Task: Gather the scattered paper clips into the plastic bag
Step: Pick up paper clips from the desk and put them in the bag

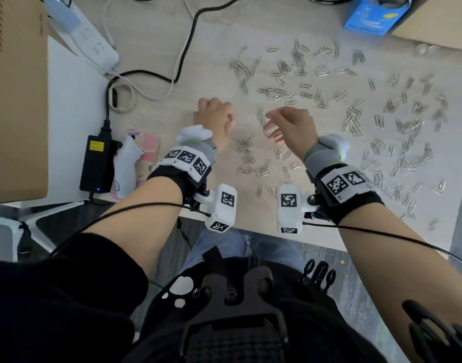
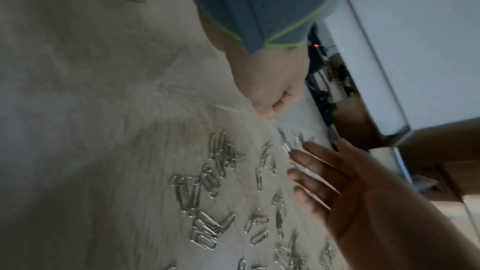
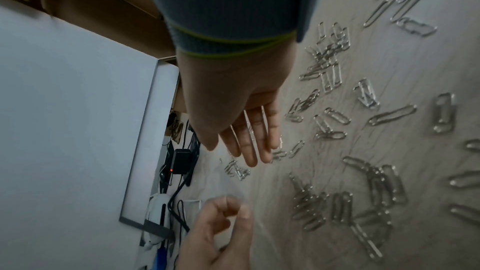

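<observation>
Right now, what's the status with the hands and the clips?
Left hand pinching what looks like the clear bag. Right hand open over clips. Clips scattered across table. Path clear.

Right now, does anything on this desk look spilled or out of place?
Yes. Many silver paper clips lie spilled across the wooden desk, loose and in small heaps, around and beyond the right hand. None looks bagged yet. Nothing looks damaged.

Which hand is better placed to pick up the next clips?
Right hand: open, just above clips. The left hand is curled, apparently pinching the clear bag.
</observation>
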